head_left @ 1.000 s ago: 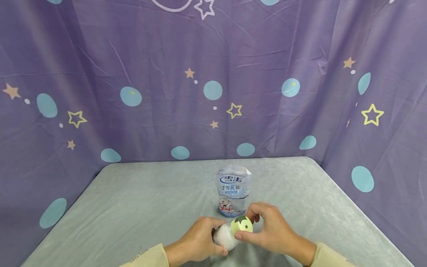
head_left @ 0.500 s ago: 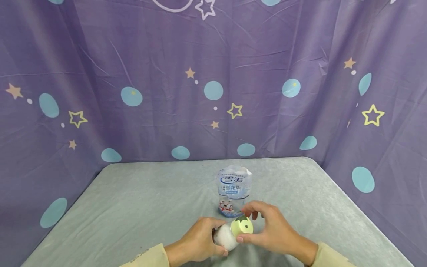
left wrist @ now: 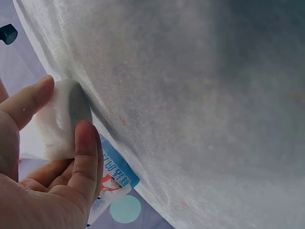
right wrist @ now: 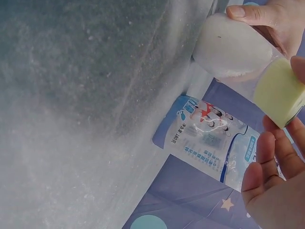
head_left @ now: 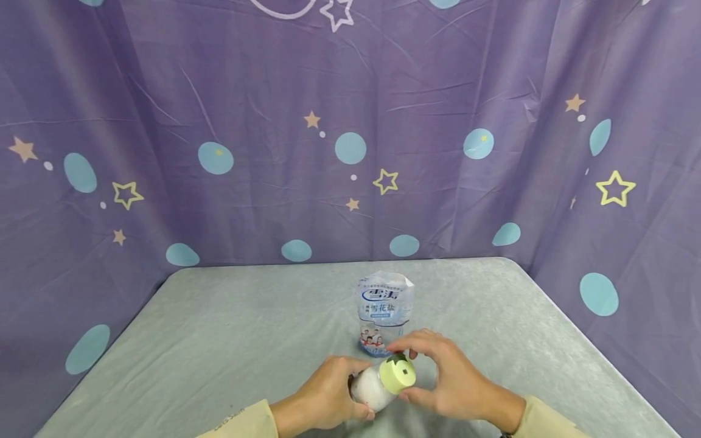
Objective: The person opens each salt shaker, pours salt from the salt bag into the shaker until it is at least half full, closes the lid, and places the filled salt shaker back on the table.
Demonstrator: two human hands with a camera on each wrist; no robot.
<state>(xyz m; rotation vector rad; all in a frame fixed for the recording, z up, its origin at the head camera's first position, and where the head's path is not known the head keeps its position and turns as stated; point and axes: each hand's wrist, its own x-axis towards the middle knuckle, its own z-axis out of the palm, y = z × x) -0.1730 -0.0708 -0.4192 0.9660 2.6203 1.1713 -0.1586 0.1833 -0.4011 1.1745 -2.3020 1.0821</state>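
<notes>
A clear seasoning jar (head_left: 368,390) filled with white grains leans over the near middle of the table, its pale green cap (head_left: 398,373) facing up and right. My left hand (head_left: 327,392) grips the jar body, thumb on the near side and fingers round the far side. At the cap, my right hand (head_left: 451,378) pinches from both sides, index finger at the far edge and thumb low on the near edge. The right wrist view shows the jar's rounded white base (right wrist: 231,45) and the cap between thumb and fingers. Just behind stands a blue and white salt bag (head_left: 385,304).
A grey cloth covers the table (head_left: 246,328). Purple curtain (head_left: 263,182) with stars and blue dots hangs along the back and both sides. The salt bag stands close beyond the right fingertips.
My right fingers have shifted round the cap: the index finger moved left along its far edge, the thumb slid right and down. The left hand and jar stay nearly still.
</notes>
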